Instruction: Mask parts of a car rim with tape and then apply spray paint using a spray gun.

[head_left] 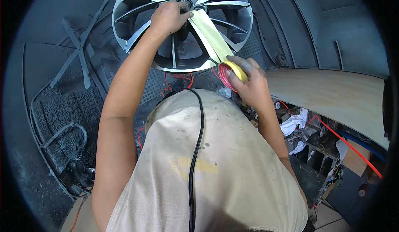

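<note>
A multi-spoke silver and black alloy wheel point(139, 38) fills the top middle. My left hand point(169, 17) is near its hub, fingers curled and thumb at the upper end of a pale yellow masking tape strip point(211, 36). The strip runs down over a spoke toward the rim. My right hand point(249, 82) grips the yellow tape roll point(236, 71), whose red inner core faces me, just beyond the rim's lower right edge.
A grey cross stand point(79, 49) and a textured dark mat point(58, 115) lie at left. A pale board point(332, 99) runs along the right, above cluttered shelving point(316, 149) and a red hose point(349, 144). A black cable point(195, 157) hangs down my front.
</note>
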Motion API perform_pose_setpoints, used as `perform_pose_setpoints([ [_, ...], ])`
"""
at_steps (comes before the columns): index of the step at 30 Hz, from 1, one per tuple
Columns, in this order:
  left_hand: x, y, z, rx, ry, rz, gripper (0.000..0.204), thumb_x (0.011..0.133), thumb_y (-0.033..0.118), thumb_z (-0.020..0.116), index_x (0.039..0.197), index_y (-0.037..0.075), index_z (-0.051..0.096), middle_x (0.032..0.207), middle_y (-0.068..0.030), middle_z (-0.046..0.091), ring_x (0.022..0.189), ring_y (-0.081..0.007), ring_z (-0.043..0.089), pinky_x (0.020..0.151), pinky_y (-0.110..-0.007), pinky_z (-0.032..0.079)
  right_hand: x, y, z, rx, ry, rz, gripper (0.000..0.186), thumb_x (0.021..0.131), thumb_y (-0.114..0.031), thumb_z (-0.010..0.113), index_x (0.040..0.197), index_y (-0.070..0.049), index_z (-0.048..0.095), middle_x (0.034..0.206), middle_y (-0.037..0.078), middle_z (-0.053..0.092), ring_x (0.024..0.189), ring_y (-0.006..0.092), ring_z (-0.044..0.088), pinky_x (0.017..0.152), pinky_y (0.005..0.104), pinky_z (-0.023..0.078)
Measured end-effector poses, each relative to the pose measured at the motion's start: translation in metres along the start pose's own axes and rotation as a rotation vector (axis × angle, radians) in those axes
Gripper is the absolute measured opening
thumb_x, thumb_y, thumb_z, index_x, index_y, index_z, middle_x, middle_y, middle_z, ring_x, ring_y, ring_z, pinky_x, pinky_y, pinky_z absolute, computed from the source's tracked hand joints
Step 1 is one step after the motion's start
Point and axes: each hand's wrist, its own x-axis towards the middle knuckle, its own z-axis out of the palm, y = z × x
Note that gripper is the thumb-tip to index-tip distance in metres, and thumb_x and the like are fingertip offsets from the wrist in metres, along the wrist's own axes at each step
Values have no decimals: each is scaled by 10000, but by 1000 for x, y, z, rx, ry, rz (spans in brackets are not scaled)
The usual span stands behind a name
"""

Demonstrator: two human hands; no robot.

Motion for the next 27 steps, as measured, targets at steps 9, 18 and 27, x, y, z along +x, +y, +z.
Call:
perform_pose_setpoints([
  [9,-4,4,-6,27,-160,-94,251,886,302,696,1007,94,768,909,-108,739,820,-316,702,755,-422,561,7,-9,7,-30,-78,41,372,884,-317,709,1181,-92,718,907,140,598,756,288,613,692,392,510],
  [18,-6,4,-5,52,-129,-93,244,884,292,697,1019,102,768,895,-103,741,818,-315,705,755,-423,562,6,-15,10,-45,-109,47,388,883,-326,714,1186,-84,717,933,151,608,762,296,618,702,393,516],
  [27,-6,0,-1,45,-120,-71,258,873,277,703,1040,89,763,880,-96,731,763,-315,681,718,-420,541,4,-17,15,-54,-113,58,394,873,-318,730,1191,-87,718,949,163,614,752,290,620,680,393,516],
])
